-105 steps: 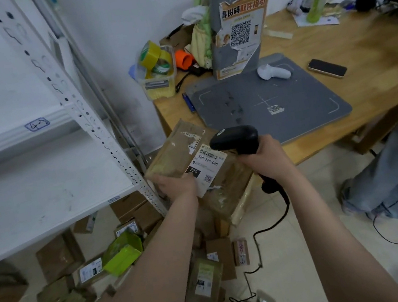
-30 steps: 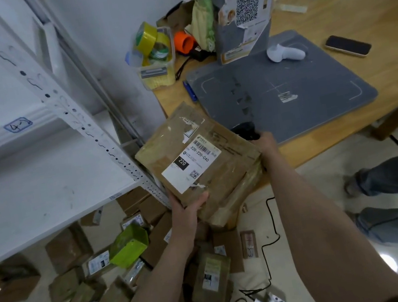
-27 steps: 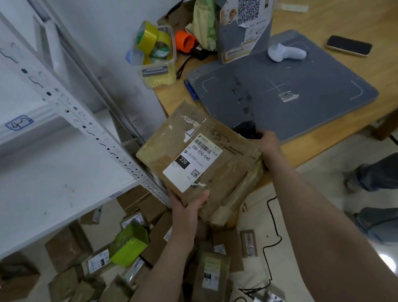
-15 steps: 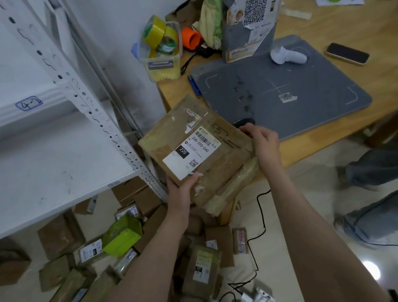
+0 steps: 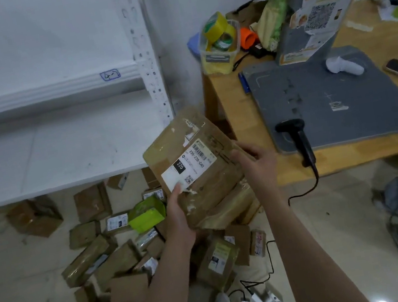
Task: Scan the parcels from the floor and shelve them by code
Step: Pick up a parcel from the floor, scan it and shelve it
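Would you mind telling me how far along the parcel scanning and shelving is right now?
Done, apparently: the scanner lies on the grey mat, so the scan looks finished. In hand: the left hand and right hand grip the labelled parcel, not yet shelved. Left: the pile of parcels on the floor; the white shelf shows none.

A white label (image 5: 188, 166) on the parcel (image 5: 212, 188) is printed "220" and "220-220-040". Above-left of the parcel, a shelf tag (image 5: 110, 75) is handwritten, seemingly "4-2". Lettering on the poster (image 5: 322, 14) above-right is blurred.
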`<state>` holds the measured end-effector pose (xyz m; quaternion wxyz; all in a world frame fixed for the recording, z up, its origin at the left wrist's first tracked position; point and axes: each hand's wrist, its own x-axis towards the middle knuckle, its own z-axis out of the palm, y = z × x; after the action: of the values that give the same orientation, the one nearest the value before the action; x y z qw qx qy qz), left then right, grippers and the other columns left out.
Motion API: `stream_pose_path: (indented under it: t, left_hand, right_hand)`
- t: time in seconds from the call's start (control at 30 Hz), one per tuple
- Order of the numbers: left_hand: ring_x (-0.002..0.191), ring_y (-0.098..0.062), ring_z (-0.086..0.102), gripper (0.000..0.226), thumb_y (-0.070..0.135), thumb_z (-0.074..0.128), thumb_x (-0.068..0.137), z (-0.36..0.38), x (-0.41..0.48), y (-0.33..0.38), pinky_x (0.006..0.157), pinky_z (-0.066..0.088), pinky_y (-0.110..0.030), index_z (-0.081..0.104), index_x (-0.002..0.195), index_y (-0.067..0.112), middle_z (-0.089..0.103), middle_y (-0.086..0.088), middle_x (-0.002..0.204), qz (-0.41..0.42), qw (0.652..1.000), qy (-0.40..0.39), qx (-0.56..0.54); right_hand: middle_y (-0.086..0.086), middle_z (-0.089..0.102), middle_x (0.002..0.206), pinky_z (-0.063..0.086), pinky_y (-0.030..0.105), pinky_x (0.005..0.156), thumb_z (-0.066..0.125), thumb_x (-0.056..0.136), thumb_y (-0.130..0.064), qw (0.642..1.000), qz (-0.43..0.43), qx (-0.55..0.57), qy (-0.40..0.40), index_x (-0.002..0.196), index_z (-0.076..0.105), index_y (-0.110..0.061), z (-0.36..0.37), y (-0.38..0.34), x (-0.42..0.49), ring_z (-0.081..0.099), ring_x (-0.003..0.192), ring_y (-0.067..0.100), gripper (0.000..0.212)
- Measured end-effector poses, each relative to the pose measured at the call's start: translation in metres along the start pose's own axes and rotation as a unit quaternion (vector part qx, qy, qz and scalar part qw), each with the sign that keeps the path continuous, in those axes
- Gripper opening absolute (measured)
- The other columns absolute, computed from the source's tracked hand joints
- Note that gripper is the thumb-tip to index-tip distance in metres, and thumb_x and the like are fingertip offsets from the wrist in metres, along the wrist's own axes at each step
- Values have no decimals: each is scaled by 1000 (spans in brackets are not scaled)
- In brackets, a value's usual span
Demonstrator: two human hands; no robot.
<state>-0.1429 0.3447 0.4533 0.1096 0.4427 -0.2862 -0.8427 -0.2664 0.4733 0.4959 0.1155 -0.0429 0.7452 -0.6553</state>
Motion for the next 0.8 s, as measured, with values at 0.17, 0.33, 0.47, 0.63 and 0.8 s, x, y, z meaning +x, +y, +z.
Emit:
stream_pose_path:
  t: [0.17,0.33,0.47,0.63,0.8]
  left_hand:
    - [103,-33,72,37,38,57,97,-72,-42,64,93,54,-51,68,125,16,74,-12,116,55,997,22,-55]
    - [79,-27,75,33,37,59,95,-166,-90,122,76,56,-40,71,115,13,78,-10,97,93,990,89,-60]
    - [87,-30,74,39,41,61,93,-264,-128,152,84,56,-45,70,120,15,77,-12,105,113,982,138,-64]
    - [82,-28,75,35,38,59,95,-390,-187,190,70,60,-41,70,119,15,77,-11,104,151,969,168,-104]
    - [80,-23,75,37,34,57,96,-509,-254,227,71,57,-35,67,125,13,78,-8,101,198,946,223,-122]
  right_hand:
    - [-7,75,104,58,30,87,74,85,-23,996,-25,21,-86,118,73,-19,81,-21,-48,69,99,4,33]
    - [-3,76,104,59,42,90,75,83,-27,985,-32,28,-169,117,74,-16,170,-35,-114,71,100,13,36]
    - [-2,76,105,59,46,89,74,83,-27,971,-50,29,-231,117,74,-13,248,-46,-183,72,100,15,37]
    - [2,76,105,59,45,88,75,82,-23,955,-48,42,-291,118,73,-9,349,-56,-290,72,99,16,38]
    - [6,77,101,60,40,83,72,86,-16,926,-53,67,-368,116,74,-10,444,-62,-398,73,96,20,30]
